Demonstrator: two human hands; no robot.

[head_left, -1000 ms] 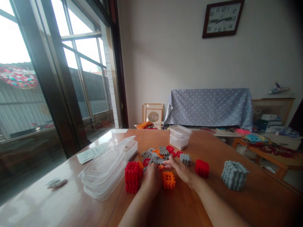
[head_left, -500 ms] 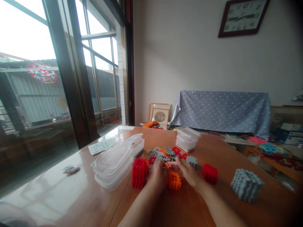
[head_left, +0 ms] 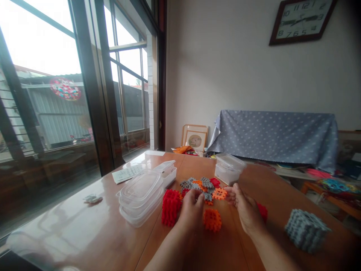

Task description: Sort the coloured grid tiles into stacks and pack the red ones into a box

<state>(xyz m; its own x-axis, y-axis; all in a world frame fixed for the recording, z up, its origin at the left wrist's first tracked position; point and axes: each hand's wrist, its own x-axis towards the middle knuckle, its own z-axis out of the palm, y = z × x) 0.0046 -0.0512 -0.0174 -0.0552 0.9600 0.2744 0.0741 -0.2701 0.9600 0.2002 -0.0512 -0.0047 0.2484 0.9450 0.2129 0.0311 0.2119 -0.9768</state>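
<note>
My right hand [head_left: 244,205] pinches the right edge of an orange interlocking plastic tile [head_left: 219,194], held up beside the loose pile. My left hand [head_left: 193,207] has its fingers curled together at the pile's near side; what they hold, if anything, is hidden. Loose grey tiles [head_left: 207,183] lie mixed with red and orange ones just beyond both hands. An orange stack [head_left: 212,219] sits on the table between my forearms. Left of my left hand stands a red stack [head_left: 170,207]. Another red stack [head_left: 263,212] is partly covered by my right hand.
A grey stack [head_left: 307,229] stands at the right of the wooden table [head_left: 121,244]. Clear plastic lids and boxes [head_left: 142,194] lie on the left, near a printed sheet [head_left: 127,174] and a small packet [head_left: 92,199]. A lidded clear container [head_left: 229,171] stands at the back.
My hands have moved apart, the right one going right with the orange tile, now in plain sight. The view has shifted slightly left.
</note>
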